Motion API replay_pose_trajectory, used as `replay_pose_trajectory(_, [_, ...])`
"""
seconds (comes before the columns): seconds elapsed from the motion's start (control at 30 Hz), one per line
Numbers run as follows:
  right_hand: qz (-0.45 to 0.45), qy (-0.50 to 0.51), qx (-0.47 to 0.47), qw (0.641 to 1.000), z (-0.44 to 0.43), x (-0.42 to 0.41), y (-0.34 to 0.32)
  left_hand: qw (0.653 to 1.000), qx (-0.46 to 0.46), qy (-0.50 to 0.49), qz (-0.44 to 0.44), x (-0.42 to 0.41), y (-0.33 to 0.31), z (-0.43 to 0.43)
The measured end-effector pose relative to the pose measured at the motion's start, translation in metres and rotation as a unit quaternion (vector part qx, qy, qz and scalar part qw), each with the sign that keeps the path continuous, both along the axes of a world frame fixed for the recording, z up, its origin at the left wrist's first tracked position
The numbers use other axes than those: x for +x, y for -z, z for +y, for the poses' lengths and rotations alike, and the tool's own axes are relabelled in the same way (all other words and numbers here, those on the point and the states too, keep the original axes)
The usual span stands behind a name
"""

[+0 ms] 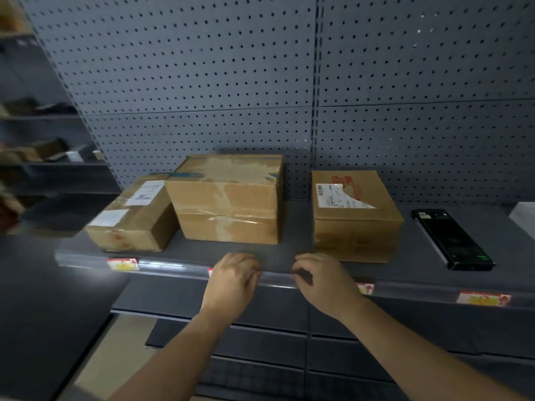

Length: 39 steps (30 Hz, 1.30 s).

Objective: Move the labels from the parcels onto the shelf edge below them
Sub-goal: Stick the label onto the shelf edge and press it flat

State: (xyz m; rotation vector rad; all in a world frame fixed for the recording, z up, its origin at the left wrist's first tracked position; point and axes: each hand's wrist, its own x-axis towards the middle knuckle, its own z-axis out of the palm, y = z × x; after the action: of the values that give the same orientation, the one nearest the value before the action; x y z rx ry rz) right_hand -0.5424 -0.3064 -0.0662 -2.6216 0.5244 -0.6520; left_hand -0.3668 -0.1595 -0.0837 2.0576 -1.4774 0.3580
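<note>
Three cardboard parcels stand on a grey shelf. The left parcel (133, 218) and the right parcel (356, 218) carry white shipping stickers on top; the big middle parcel (228, 198) shows only tape. The shelf edge (278, 277) runs below them with a red-and-yellow label (122, 264) at the left, another label (483, 298) at the right and a third label (365, 287) partly hidden by my wrist. My left hand (231, 280) and my right hand (321, 280) rest on the edge strip, fingers curled against it. A bit of label shows beside the left hand; whether either hand pinches anything is hidden.
A black handheld scanner (453, 240) lies on the shelf right of the parcels, with a grey object (525, 218) at the far right. Grey pegboard (260, 82) backs the shelf. More shelving with goods (43, 146) stands at the left. Lower shelves (260, 342) sit beneath.
</note>
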Motion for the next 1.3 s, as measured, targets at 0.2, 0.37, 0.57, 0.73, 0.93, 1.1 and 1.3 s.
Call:
replay_pose_trajectory(0.2, [0.014,0.020,0.006,1.000,0.044,0.069,0.000,1.000,-0.021,-0.003,0.001,0.076,0.001,0.048])
replay_pose_trajectory(0.37, [0.046,0.079,0.029,0.995,0.072,0.111,0.009,0.998,0.000,0.062,-0.007,0.133,0.009,0.068])
replay_pose_trajectory(0.57, [0.061,0.158,0.028,0.985,0.092,0.122,0.016,0.995,0.015,0.102,0.015,0.152,0.029,0.062])
replay_pose_trajectory(0.73, [0.064,0.174,0.018,0.982,0.095,0.122,0.019,0.995,0.033,0.098,0.017,0.147,0.031,0.052])
replay_pose_trajectory(0.93, [0.072,0.172,0.019,0.982,0.091,0.121,0.026,0.996,0.036,0.083,0.021,0.147,0.033,0.050])
replay_pose_trajectory(1.1, [0.098,0.165,0.006,0.981,0.087,0.125,0.025,0.996,0.038,0.076,0.019,0.145,0.034,0.049])
replay_pose_trajectory(1.3, [0.095,0.152,-0.022,0.984,0.084,0.126,0.035,0.995,0.049,0.085,0.034,0.144,0.033,0.045])
